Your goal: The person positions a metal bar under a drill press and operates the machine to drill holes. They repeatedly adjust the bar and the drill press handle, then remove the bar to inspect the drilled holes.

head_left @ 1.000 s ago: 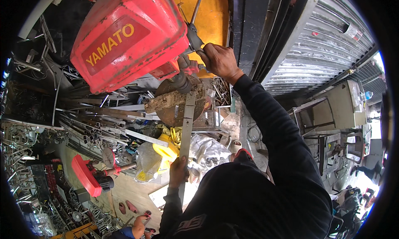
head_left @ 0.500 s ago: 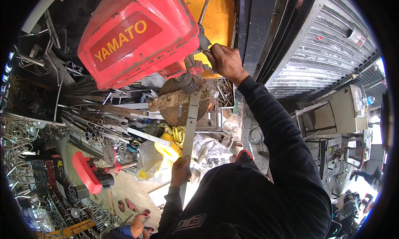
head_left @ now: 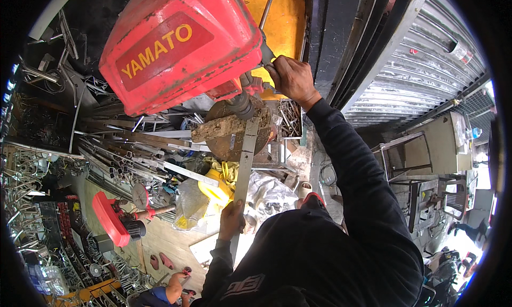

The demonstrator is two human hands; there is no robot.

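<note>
A red drill press (head_left: 176, 56) fills the upper middle, its chuck (head_left: 244, 106) pointing down. My right hand (head_left: 293, 81) is closed around a hub-side grip of the feed handle; another lever (head_left: 266, 11) of it ends in a red knob. Under the chuck, a long flat metal bar (head_left: 246, 171) with small marks or holes lies with its far end over a worn wooden block (head_left: 218, 128) on the round rusty drill table (head_left: 230, 153). My left hand (head_left: 232, 220) grips the bar's near part, close to my body. The drill tip's contact with the bar cannot be made out.
Metal tubes and bars (head_left: 133, 147) are piled left of the press. Yellow and clear plastic bags (head_left: 194, 203) lie beneath. A second red machine (head_left: 111, 221) stands lower left, near a co-worker's arm (head_left: 174, 288). A corrugated shutter (head_left: 410, 67) is at right.
The view has shifted slightly. Both hands keep their grips, and the bar stays beneath the chuck.
</note>
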